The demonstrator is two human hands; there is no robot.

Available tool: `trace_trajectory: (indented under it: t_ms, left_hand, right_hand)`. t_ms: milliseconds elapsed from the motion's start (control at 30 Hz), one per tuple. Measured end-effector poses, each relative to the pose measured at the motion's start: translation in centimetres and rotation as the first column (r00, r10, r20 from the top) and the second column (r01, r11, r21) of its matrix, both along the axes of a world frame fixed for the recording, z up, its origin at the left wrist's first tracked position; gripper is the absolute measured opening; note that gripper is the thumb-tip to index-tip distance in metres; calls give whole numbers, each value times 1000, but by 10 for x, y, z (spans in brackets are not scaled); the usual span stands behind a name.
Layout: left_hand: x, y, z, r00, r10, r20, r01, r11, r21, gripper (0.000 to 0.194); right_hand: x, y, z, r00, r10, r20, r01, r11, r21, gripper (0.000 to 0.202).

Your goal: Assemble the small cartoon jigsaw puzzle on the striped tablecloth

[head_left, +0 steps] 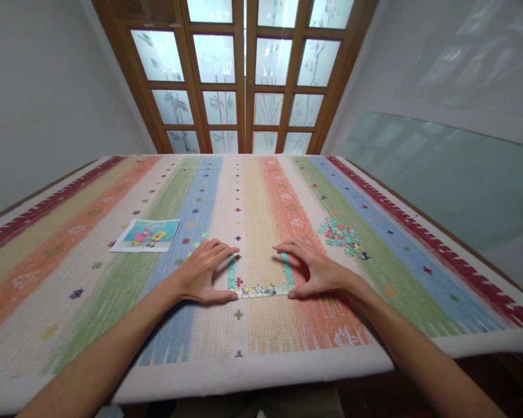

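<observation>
A partly joined jigsaw puzzle border (264,290) lies on the striped tablecloth, a U shape with a printed bottom strip and turquoise sides. My left hand (204,271) spans its left side, thumb at the bottom corner and fingers by the upper end. On the opposite side, my right hand (317,268) curves the same way, its thumb on the bottom right corner. Both hands grip the border from outside, covering parts of it. Just behind my left hand lie a few loose puzzle pieces (205,236), partly hidden.
A heap of mixed puzzle pieces (340,236) sits to the right. To the left lies a reference picture (152,234) with cartoon figures. The tablecloth (253,331) hangs over the near table edge. Wooden glazed doors (245,87) stand beyond, and a glass sheet (440,168) leans at right.
</observation>
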State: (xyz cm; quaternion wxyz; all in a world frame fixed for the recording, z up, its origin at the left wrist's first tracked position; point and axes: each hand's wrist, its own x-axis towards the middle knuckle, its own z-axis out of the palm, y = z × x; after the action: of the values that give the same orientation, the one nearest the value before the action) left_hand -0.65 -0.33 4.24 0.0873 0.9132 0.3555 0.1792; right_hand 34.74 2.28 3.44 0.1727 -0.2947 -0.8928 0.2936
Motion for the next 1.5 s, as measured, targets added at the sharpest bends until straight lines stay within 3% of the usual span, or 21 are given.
trace_trajectory:
  t_ms: [233,900,1100,1233,1367,1500]
  left_hand:
    - [-3,0,1,1000,-16,-26,16,1000,4,97]
    - [-3,0,1,1000,-6,-17,6,1000,5,93]
    - [-4,2,-1,1000,-5,-2,5,1000,3,100]
    - [-14,7,3,999,43,11,-43,999,-1,80]
    - [-36,19,12,969,233,76,-238,970,53,47]
    - [-59,33,13,926,373,65,-378,918,122,36]
  right_hand:
    - [0,0,0,1000,-1,-1,1,1000,2,101]
    - [0,0,0,1000,-18,-9,18,1000,-8,102]
    - [0,-1,0,999,-33,10,33,999,-23,104]
    - [0,-2,1,999,-41,16,41,999,-27,104]
    - [0,-2,2,999,-36,12,36,999,-26,104]
    - [0,-1,2,999,-29,17,29,999,-17,104]
